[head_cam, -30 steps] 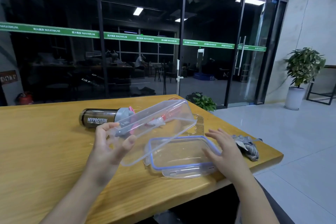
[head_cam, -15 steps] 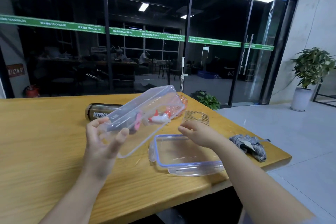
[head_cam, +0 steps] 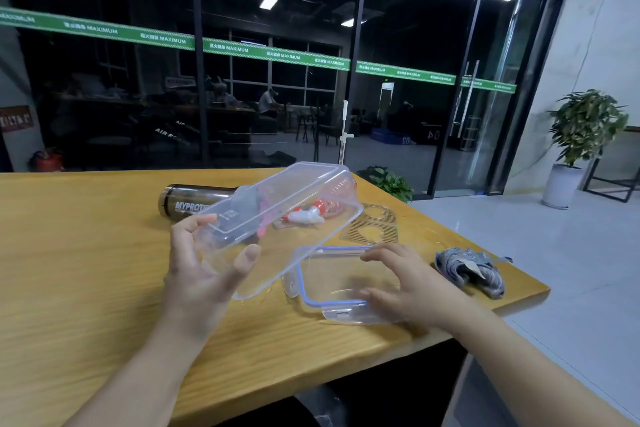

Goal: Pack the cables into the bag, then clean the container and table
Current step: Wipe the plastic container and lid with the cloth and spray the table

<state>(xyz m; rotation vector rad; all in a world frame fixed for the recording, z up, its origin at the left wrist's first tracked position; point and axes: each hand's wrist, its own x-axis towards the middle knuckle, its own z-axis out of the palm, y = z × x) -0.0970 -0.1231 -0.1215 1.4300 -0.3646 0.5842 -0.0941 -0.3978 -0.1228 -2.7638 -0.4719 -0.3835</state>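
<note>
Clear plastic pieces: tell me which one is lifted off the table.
The deep container, held tilted in the left hand, is off the table. The blue-sealed lid lies flat under the right hand; the slotted insert also lies flat.

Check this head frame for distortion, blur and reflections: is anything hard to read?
Head view: wide-angle lens bows the wooden table edge and door frames; the right hand on the blue-sealed clear lid is slightly motion-soft; the clear plastic container in the left hand muddles the things behind it; ceiling lights mirror in the dark glass wall.
</note>
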